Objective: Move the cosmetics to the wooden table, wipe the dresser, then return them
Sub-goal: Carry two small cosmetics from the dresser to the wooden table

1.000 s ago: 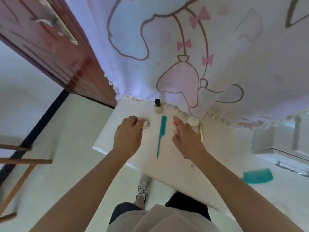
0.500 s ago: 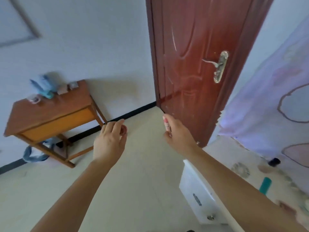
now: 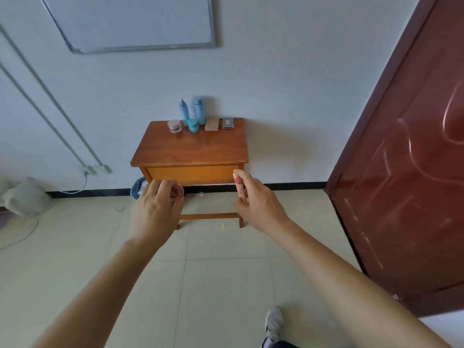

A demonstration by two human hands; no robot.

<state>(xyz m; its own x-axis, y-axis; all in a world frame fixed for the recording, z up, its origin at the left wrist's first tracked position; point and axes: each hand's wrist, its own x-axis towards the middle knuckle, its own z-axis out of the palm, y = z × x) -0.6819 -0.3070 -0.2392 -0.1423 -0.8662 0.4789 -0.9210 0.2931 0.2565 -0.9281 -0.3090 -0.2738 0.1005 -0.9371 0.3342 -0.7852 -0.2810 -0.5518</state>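
Note:
My left hand (image 3: 154, 212) grips a small round red jar (image 3: 176, 192), its lid showing past my fingers. My right hand (image 3: 256, 200) pinches a slim stick with a pink-red tip (image 3: 238, 181). Both hands are raised in front of me, short of the wooden table (image 3: 190, 149) that stands against the wall ahead. At the table's back edge stand two blue bottles (image 3: 192, 110), a clear pink-lidded jar (image 3: 174, 126), a teal container (image 3: 192, 125) and two flat compacts (image 3: 219, 123). The dresser is out of view.
A dark red door (image 3: 406, 172) stands open on the right. Light floor tiles (image 3: 213, 285) stretch between me and the table. A blue bag (image 3: 138, 188) sits under the table's left side, and a pale bundle (image 3: 25, 197) with cables lies at far left.
I picked the two items off the dresser and turned left. The dresser and curtain left the view, and the wooden table now stands straight ahead and closer.

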